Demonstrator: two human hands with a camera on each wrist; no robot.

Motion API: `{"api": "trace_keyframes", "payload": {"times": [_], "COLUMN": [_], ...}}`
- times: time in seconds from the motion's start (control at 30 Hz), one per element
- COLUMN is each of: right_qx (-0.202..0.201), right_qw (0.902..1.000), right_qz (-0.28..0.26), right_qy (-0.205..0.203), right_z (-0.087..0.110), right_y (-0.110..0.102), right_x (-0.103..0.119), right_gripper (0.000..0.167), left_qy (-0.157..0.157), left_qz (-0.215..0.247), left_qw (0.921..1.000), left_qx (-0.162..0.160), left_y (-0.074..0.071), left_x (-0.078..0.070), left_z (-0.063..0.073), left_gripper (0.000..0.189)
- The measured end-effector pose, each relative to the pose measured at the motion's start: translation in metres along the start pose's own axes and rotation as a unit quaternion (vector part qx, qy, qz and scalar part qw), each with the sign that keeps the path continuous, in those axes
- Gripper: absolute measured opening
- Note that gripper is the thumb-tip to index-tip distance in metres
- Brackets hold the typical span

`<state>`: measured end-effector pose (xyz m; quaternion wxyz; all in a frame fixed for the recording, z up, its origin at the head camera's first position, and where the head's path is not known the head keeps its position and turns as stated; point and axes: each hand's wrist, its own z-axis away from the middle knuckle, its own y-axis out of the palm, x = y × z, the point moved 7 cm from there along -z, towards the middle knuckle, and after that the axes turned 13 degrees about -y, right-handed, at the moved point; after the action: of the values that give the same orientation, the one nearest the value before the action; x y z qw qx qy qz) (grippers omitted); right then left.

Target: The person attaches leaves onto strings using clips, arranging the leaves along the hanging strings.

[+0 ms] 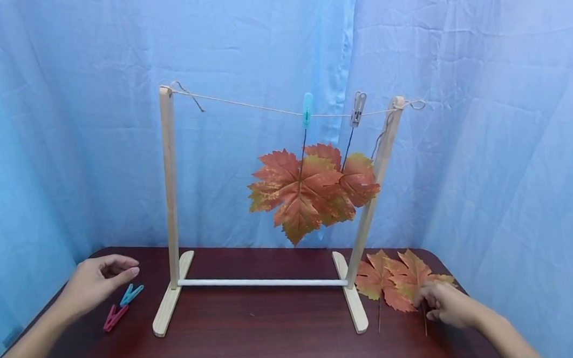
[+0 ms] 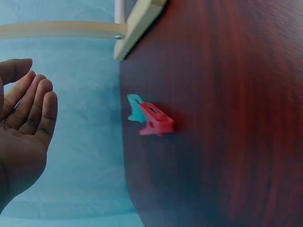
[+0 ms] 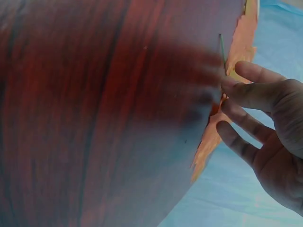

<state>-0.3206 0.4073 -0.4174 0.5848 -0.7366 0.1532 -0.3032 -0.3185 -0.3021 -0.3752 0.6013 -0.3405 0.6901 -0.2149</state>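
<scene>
At the desk's (image 1: pixel 256 337) right edge, overlapping leaves (image 1: pixel 412 274) could be dragged together. Right hand's (image 1: pixel 447 304) grip cannot be told; left hand (image 1: pixel 94 282) is unclosed.

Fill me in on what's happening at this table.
A person is at a wooden stand with a string across its top. Two autumn leaves hang from it by their stems, one on a turquoise peg, the other on a grey peg. The right hand is at the stem of a loose leaf on the table; whether it grips that stem is unclear. The left hand holds nothing, near a red peg and a second turquoise peg on the table.
</scene>
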Motion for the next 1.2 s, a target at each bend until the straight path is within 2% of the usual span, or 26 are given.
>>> {"api": "trace_keyframes", "payload": {"times": [0.07, 0.27, 0.4, 0.57, 0.8, 1.03, 1.2], "right_qx": [0.005, 0.014, 0.000, -0.014, -0.018, -0.040, -0.045], "right_qw": [0.9999, 0.9995, 1.0000, 0.9988, 0.9986, 0.9961, 0.9954], "right_qz": [0.013, 0.004, -0.009, 0.009, 0.029, 0.039, 0.046], "right_qy": [0.005, 0.026, -0.004, -0.046, -0.040, -0.069, -0.072], "right_z": [0.002, 0.001, -0.004, -0.005, -0.005, -0.008, -0.008], "right_y": [0.001, 0.005, 0.006, 0.007, 0.008, 0.009, 0.010], "right_x": [-0.002, -0.010, -0.007, -0.002, -0.004, 0.000, 0.001], "right_gripper": [0.034, 0.029, 0.028, 0.033, 0.035, 0.043, 0.047], "left_qy": [-0.003, -0.023, -0.034, -0.043, -0.048, -0.052, -0.055], "left_qz": [-0.005, -0.017, -0.029, -0.037, -0.043, -0.040, -0.048], "left_qw": [1.0000, 0.9993, 0.9982, 0.9971, 0.9959, 0.9948, 0.9945], "left_qx": [0.003, 0.024, 0.039, 0.049, 0.064, 0.077, 0.074], "left_y": [0.001, 0.006, 0.013, 0.020, 0.025, 0.031, 0.034], "left_x": [0.005, 0.021, 0.031, 0.040, 0.045, 0.050, 0.053], "left_z": [0.003, 0.007, 0.008, 0.010, 0.010, 0.010, 0.009], "left_gripper": [0.029, 0.031, 0.036, 0.035, 0.029, 0.029, 0.026]}}
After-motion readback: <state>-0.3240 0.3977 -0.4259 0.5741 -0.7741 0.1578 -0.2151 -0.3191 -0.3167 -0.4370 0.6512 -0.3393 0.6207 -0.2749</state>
